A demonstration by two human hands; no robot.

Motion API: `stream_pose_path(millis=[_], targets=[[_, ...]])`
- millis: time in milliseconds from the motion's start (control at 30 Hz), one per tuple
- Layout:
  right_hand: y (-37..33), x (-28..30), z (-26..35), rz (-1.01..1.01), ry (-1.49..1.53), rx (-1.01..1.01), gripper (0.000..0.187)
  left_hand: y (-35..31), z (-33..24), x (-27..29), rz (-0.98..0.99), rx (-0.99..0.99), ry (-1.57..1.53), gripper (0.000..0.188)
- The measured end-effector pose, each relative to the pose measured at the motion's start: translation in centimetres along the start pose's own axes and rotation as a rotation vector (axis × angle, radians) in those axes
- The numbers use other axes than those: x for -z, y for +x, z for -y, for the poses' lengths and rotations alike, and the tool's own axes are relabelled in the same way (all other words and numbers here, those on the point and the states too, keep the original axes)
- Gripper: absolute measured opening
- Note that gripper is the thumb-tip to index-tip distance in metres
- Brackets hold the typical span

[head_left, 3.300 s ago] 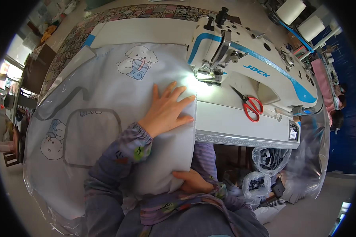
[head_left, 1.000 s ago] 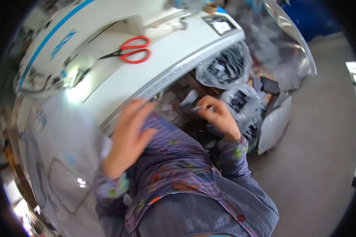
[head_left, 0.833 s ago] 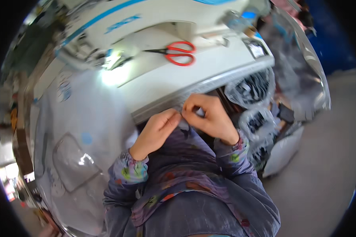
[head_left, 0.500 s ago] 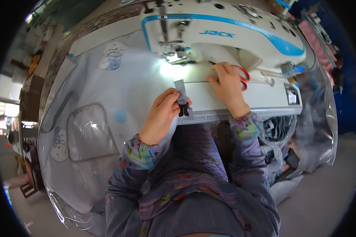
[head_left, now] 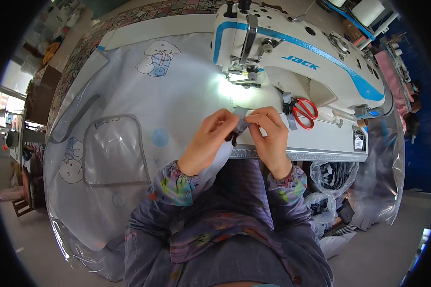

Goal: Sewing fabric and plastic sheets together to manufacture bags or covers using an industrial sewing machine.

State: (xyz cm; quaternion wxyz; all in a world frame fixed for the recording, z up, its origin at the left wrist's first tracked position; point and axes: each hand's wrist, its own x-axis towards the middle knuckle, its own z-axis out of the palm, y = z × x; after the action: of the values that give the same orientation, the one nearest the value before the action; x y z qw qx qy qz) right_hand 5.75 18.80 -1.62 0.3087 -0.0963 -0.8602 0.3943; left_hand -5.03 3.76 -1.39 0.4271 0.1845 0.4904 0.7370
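Two hands are closed on one small grey strap piece (head_left: 240,120), which is held just above the front edge of the table (head_left: 321,143), between the fingertips of both hands. The fingers (head_left: 225,119) of the left hand (head_left: 207,142) are pinched shut on its left end, where a small dark part hangs below them; the fingers (head_left: 259,119) of the right hand (head_left: 271,138) are pinched on its right end. What the dark part is cannot be told.

Since the piece is small and gripped only at its tips, it could be judged likely to slip out and be lost under the table, where clear plastic bags (head_left: 333,174) sit. Beneath the left fingers lies pale printed fabric (head_left: 177,91) with a clear plastic window (head_left: 112,148); if it is dragged by a wrist, its place under the needle could be upset. Just beyond the fingertips, the lit needle area (head_left: 244,79) of the white-and-blue sewing machine (head_left: 297,62) is close, so fingertips could be caught if they are moved forward carelessly. To the right of the right fingers, red-handled scissors (head_left: 304,111) rest on the machine bed and could be knocked off.
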Motion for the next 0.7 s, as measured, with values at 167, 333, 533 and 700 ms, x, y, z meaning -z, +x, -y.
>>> stream_pose_path(millis=[167, 333, 533, 700], targets=[[1.2, -0.8, 0.0, 0.004, 0.313, 0.057, 0.030, 0.2, 0.3, 0.1, 0.116, 0.072, -0.036, 0.021], [0.8, -0.3, 0.0, -0.039, 0.724, -0.324, 0.033, 0.6, -0.6, 1.2, 0.124, -0.035, 0.150, 0.021], [1.1, 0.5, -1.2, 0.218, 0.897, -0.607, 0.034, 1.5, -1.4, 1.8, 0.002, -0.161, 0.649, 0.022], [1.8, -0.1, -1.5, 0.205, 0.797, -0.506, 0.015, 1.7, -1.4, 1.9, -0.094, -0.274, 0.885, 0.023]])
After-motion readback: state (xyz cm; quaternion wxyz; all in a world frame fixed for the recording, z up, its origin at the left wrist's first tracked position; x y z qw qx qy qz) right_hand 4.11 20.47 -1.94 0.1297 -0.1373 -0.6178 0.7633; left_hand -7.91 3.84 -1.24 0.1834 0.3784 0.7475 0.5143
